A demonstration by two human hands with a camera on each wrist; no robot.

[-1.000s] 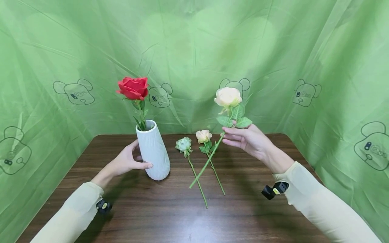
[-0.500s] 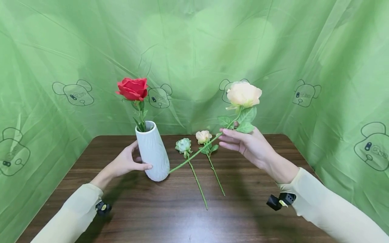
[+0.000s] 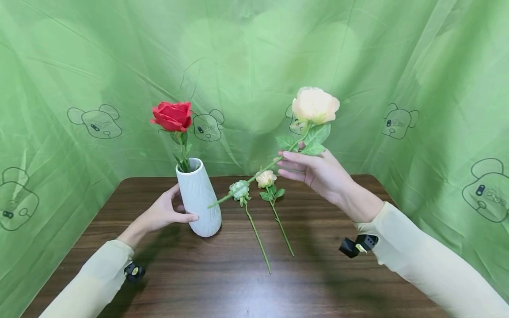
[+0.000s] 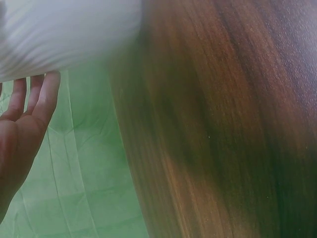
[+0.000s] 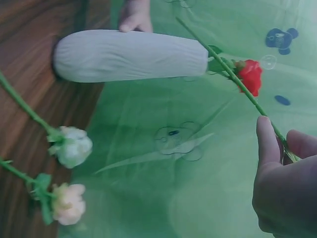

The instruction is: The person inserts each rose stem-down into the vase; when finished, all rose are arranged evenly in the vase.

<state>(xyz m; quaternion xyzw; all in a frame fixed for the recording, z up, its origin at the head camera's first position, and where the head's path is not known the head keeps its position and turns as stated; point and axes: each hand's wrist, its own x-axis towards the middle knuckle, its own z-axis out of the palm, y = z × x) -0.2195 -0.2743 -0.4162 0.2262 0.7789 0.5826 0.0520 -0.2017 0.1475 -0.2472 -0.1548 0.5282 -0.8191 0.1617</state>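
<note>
Grips a tall white ridged vase (image 3: 202,198) holding a red rose (image 3: 172,116), with the left hand (image 3: 161,214) partly curled round it, toward the left edge of the brown wooden tabletop (image 3: 222,287). Pinches a large cream rose (image 3: 316,106) by its green stem, raised in the right hand (image 3: 320,176). Has a pale green flower (image 3: 240,191) and a small peach rose (image 3: 266,179) lying between, heads near the far edge.

Room lies between red rose (image 3: 172,116) and cream rose (image 3: 316,105); stem (image 3: 250,179) blocks below.
</note>
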